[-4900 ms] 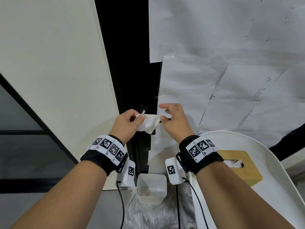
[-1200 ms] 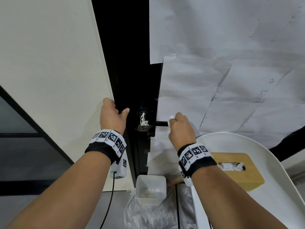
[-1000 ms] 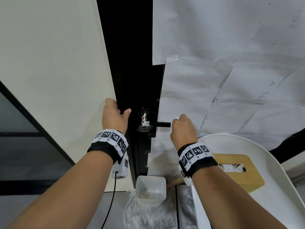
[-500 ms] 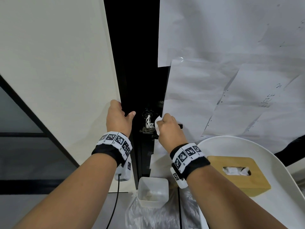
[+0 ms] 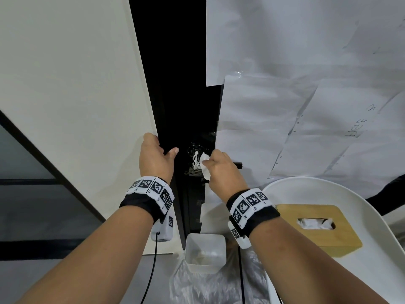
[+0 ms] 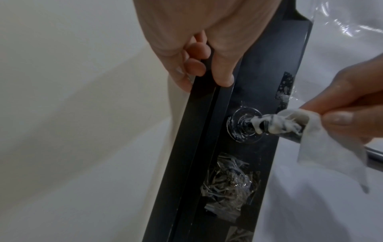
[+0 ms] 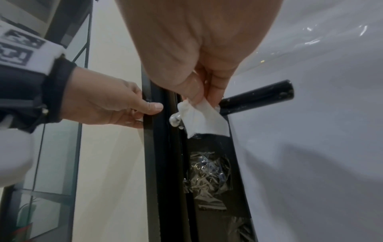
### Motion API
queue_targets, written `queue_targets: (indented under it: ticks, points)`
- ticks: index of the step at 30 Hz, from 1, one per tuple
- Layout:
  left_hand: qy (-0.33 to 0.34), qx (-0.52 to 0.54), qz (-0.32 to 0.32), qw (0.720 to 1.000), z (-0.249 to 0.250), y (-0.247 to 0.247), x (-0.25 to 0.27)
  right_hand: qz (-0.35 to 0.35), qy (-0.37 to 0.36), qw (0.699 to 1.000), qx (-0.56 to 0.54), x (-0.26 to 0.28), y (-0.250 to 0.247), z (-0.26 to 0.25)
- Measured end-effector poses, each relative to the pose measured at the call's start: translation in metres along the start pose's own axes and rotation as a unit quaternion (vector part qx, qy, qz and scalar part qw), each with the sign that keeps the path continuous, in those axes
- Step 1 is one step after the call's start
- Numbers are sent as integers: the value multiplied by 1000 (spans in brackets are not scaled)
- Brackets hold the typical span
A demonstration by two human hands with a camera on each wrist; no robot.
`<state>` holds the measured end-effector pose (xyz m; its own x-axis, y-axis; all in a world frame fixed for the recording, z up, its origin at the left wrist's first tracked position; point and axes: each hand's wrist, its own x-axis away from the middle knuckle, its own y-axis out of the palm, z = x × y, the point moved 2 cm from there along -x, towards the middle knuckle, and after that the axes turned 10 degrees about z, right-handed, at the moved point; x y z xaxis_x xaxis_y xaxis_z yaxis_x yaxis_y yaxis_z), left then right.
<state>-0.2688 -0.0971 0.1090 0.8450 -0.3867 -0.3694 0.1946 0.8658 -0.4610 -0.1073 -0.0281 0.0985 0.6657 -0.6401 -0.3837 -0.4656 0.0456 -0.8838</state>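
**A:** Where is the handle, and what are your hands doing?

**B:** The handle grows out of the rose on the door. My right hand sits on it just right of the rose. Its fingers are pinched together on a tissue folded over the bar. My left hand is left of the rose, fingers curled round the door's edge, thumb on its face.

**A:** Which way does the handle point?

**B:** It is a lever. Its long axis lies about level, flat along the door. The free end points right, away from the rose. Only the short neck comes out of the rose toward me.

**A:** So how do you wipe it well?

**B:** White paste clings to the neck, right beside the rose. I think the best way is to wrap the tissue round the bar and squeeze. Then I twist about the long axis and draw outward, away from the rose. That should lift the paste off instead of packing it under the rose's rim. I should turn a clean fold to the bar for each pass. I also need to go light, since a downward push would likely turn the lever. My left grip should stop the door swinging.
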Motion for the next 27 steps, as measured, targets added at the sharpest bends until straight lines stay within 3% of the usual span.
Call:
queue_targets:
  ticks: [10,15,22,27]
  points:
    - [6,0,6,1000,-2,1,-1,-6,-27,999,-17,5,10,-14]
    - [7,-2,4,1000,-2,2,-1,37,25,997,-59,-2,6,4]
    - [-5,-3,5,1000,-1,0,1,-16,-15,996,-90,7,13,0]
    - [-15,14,11,1000,-2,-1,4,24,34,991,-128,16,9,8]
